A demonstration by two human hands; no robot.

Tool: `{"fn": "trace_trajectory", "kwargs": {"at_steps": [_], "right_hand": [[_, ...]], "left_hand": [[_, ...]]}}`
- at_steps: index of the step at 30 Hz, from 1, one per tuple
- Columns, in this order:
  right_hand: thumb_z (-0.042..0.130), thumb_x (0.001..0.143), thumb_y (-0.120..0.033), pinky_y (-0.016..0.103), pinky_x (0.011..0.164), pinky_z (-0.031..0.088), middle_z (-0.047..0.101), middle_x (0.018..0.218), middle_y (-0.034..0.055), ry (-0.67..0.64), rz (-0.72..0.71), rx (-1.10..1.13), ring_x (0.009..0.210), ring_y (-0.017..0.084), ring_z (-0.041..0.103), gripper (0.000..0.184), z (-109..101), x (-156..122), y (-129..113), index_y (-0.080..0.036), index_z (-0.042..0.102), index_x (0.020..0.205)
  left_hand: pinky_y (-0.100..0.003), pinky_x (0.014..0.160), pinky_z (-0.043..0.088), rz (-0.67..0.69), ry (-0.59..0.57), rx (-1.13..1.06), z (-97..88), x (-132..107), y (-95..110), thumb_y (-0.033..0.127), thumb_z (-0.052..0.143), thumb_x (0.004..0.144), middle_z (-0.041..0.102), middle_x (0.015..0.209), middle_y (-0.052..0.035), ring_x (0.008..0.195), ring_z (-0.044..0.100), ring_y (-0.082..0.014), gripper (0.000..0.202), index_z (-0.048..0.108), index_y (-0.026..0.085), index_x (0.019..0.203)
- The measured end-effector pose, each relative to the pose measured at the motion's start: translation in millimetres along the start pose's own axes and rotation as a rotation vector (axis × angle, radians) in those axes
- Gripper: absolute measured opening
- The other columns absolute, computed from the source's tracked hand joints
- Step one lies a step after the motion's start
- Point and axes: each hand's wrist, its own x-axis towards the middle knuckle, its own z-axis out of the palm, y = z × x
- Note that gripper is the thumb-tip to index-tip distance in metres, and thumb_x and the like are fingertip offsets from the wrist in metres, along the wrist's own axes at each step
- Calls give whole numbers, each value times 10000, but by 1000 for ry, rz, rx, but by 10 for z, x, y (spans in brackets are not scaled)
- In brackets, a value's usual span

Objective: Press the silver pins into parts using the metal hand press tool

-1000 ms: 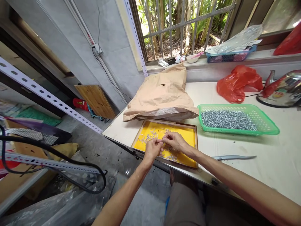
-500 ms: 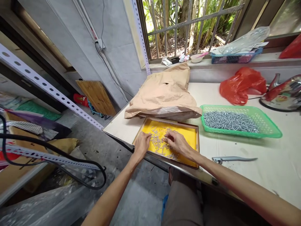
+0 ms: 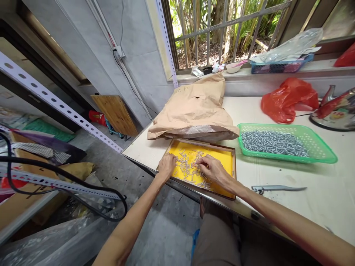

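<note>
A shallow tray (image 3: pixel 225 159) with a yellow bottom lies at the table's front edge. Scattered across it are many small silver metal pieces (image 3: pixel 186 165) that look like screws. My left hand (image 3: pixel 166 164) is at the tray's left side, fingers bent and pressed together; what they hold, if anything, is too small to make out. Over the middle right of the tray, my right hand (image 3: pixel 213 169) has thumb and fingers pinched close above the pieces. Its fingertips hide whatever is between them.
A green plastic basket (image 3: pixel 323 151) full of small metal pieces stands right of the tray. Behind the tray lies a big brown paper sack (image 3: pixel 198 101). A grey-handled cutting tool (image 3: pixel 280 188), a red plastic bag (image 3: pixel 288 99) and a shiny kettle (image 3: pixel 337 111) are farther right.
My left hand has shifted slightly left, toward the tray's left edge. My right hand stays over nearly the same spot, its fingers still pinched. The camera view has moved a little.
</note>
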Motion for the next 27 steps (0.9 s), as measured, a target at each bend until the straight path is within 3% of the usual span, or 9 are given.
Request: {"fn": "trace_trajectory", "kwargs": {"at_steps": [7,13,17,22,27], "right_hand": [[503,815,-129,276,691,439,651,818,29,4,45,24,717,149,570,198,-107,-17,0,-192,679,879],[510,822,-142,286,710,438,654,806,28,-15,53,50,731,154,575,188,-74,11,-36,-188,683,876],[509,811,-120,283,701,439,646,790,30,-34,34,46,716,151,571,202,-86,-4,-59,-181,688,883],[503,811,-123,279,700,445,644,792,28,-24,39,44,716,150,570,211,-154,-23,-60,-192,689,882],[499,817,-164,292,719,455,660,805,30,-14,58,63,735,157,586,200,-187,-16,-72,-204,689,865]], "left_hand": [[-242,728,450,-36,-63,-272,-32,-7,-84,282,519,869,723,886,-45,813,652,-168,233,714,155,885],[-273,715,443,27,-9,-75,-48,-128,-29,228,529,866,683,985,-65,879,627,-194,202,716,186,930],[-273,779,441,212,80,10,-28,20,10,228,509,902,632,1025,-72,979,592,-197,252,695,220,1072],[-295,822,428,442,0,140,28,265,43,213,491,911,603,969,-83,976,565,-210,240,706,239,1016],[-309,860,429,403,6,63,9,314,43,181,502,892,623,967,-91,983,572,-213,177,675,192,929]]}}
